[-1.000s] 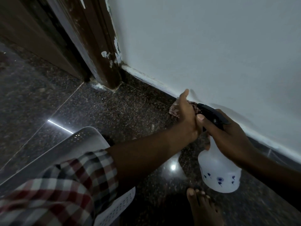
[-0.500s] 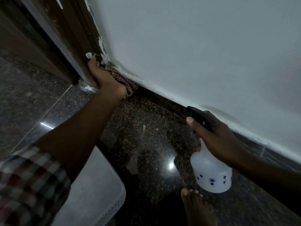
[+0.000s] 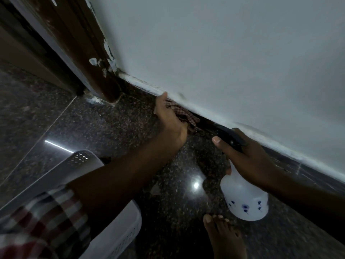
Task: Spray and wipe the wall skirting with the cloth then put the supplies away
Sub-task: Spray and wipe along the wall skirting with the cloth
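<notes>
A home: granite floor [image 3: 115, 131] (wooden door frame [image 3: 78, 43]).

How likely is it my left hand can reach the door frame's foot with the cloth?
Probably yes. The left hand holds the cloth on the skirting close to the door frame, with only bare skirting between. The spray bottle is clear of that path.

My left hand [image 3: 170, 120] covers most of the cloth [image 3: 183, 114]. Only a checked corner shows at its right. The fingers lie behind the hand, so I cannot tell whether they curl round the cloth or press flat. My right hand [image 3: 248, 157] wraps the neck of the spray bottle [image 3: 244, 199], hiding the trigger, and the dark nozzle blurs into the skirting [image 3: 298, 169]. The bottle's blue prints are too small to make out. My arm and sleeve [image 3: 43, 221] cover the middle of the basket [image 3: 119, 238], which the bottom edge cuts, as it does my foot [image 3: 224, 238].
</notes>
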